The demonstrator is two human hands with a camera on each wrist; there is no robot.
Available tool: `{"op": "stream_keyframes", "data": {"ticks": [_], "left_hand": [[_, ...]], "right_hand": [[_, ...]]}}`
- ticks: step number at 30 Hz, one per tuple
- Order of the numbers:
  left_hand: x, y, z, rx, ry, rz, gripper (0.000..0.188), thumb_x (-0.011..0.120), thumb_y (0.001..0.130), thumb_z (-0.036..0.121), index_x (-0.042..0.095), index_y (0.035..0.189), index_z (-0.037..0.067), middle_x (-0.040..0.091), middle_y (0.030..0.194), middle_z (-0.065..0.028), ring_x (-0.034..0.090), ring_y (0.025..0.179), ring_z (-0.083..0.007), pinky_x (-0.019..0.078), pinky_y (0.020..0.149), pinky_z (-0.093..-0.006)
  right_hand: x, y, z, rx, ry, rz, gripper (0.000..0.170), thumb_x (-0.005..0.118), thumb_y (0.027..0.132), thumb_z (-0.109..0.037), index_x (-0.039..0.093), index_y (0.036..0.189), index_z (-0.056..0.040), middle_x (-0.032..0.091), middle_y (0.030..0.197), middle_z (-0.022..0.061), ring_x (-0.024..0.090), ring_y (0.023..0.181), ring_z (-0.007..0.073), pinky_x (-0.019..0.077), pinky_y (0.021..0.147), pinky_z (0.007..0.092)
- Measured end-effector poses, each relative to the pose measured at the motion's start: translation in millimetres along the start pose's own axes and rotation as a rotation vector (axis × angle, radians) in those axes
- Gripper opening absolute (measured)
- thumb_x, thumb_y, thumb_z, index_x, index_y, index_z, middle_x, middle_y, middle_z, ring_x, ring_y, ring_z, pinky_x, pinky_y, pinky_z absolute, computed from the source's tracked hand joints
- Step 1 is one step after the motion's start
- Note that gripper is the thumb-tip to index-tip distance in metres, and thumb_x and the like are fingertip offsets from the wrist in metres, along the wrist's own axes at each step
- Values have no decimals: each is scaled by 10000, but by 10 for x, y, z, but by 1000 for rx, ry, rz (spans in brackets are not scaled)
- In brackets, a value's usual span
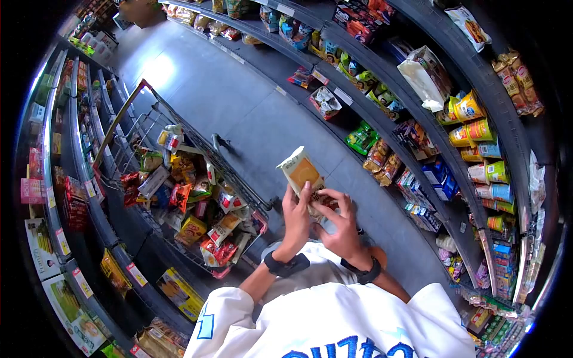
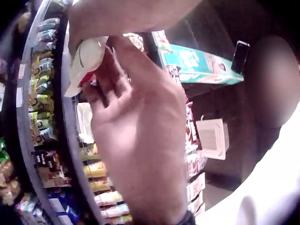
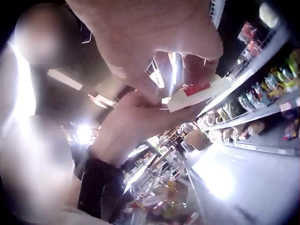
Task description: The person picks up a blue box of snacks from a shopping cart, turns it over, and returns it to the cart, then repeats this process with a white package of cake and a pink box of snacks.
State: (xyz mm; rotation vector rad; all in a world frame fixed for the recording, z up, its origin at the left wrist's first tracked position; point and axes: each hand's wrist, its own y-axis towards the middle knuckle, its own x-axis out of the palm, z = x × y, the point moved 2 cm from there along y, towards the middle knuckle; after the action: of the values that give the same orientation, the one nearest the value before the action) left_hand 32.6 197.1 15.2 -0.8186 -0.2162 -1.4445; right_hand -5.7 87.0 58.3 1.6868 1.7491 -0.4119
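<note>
Packet: held over the aisle floor, beside the cart | your left hand: fingers pinching it, thumb across its front | your right hand: fingers bent, gripping its lower end | risk: loosen both grips, it may drop; squeeze hard, contents may crush.

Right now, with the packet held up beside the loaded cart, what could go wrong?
The packet is held near its lower end by the left grip and right grip, so it might slip to the floor. The goods in the cart are heaped loosely; another item could slide off. The cart looks close to the shelf, so pushing it might bump that.
</note>
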Motion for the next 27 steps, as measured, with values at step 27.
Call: {"op": "stream_keyframes", "data": {"ticks": [27], "left_hand": [[1411,653,-1235,-389,69,-218,484,523,904,49,276,1320,66,566,1063,-182,590,957,-241,536,765,-346]], "right_hand": [[-1693,-281,1494,71,18,7,602,731,626,-52,548,1189,-162,416,1301,91,395,1213,318,382,970,426]]}}
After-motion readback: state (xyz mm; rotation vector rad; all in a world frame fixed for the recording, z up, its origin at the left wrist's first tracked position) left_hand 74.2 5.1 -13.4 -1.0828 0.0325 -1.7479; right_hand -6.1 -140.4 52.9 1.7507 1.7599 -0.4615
